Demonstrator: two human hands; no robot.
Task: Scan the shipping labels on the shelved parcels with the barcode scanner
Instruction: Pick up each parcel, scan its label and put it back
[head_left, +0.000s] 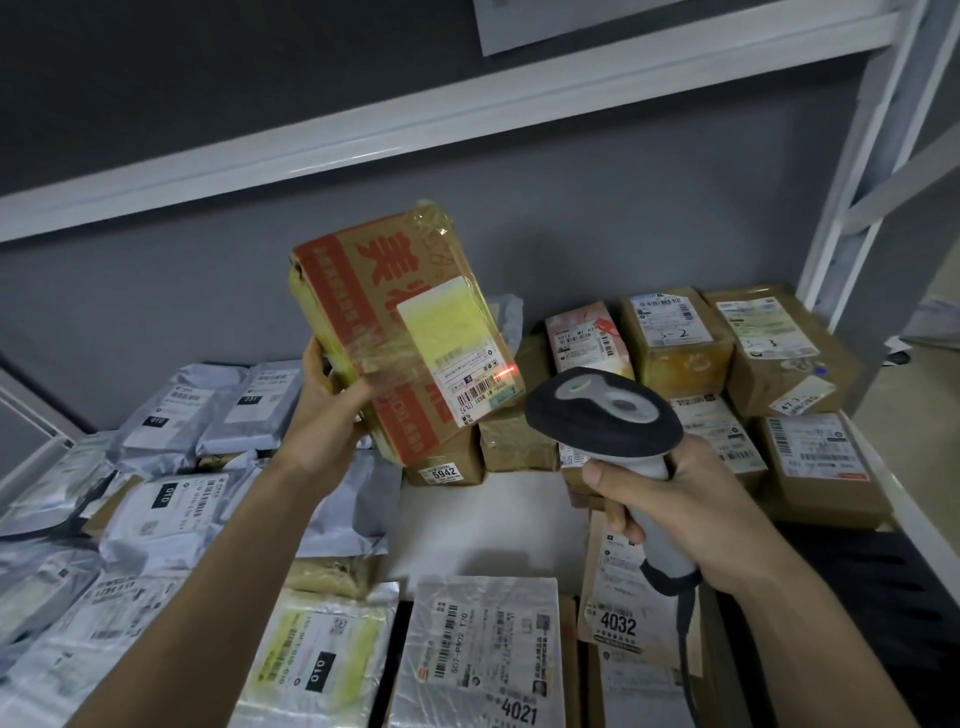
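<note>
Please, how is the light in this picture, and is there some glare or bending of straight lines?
Head view: dim, greyish light overall; the clear tape on the held cardboard parcel shines with glare, washing out the upper part of its shipping label; a red scanner dot glows near the barcode; the white shelf beam looks bent by wide-angle distortion.

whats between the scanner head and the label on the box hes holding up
Nothing solid in the head view: open air separates the scanner from the label, where its red dot lands.
</note>
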